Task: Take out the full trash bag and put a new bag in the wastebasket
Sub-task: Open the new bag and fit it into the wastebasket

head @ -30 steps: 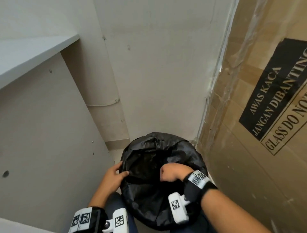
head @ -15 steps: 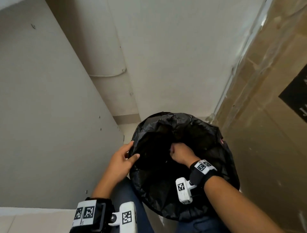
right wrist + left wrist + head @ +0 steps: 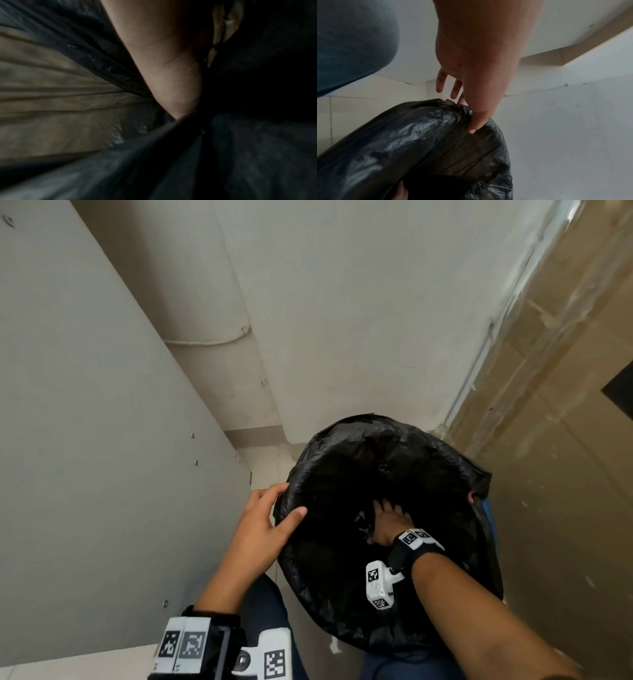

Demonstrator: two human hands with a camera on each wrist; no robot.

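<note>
**Lining the bin, much of it in shadow**

Holding the left rim of the black bag, the left hand has its thumb laid over the folded edge and its fingers down the outside; the left wrist view shows two fingers straight and clear of the plastic, so this grip is loose and spread, not clamped. The bag is draped over the mouth of the wastebasket, of which only a blue sliver shows at the right. Inside, the right hand reaches down into the dark; its fingers are lost in shadow and crumpled film, and I cannot tell whether its grip is apart or together. The right wrist view is dim and blurred. A cardboard box stands just beside the bin on the right.
</note>
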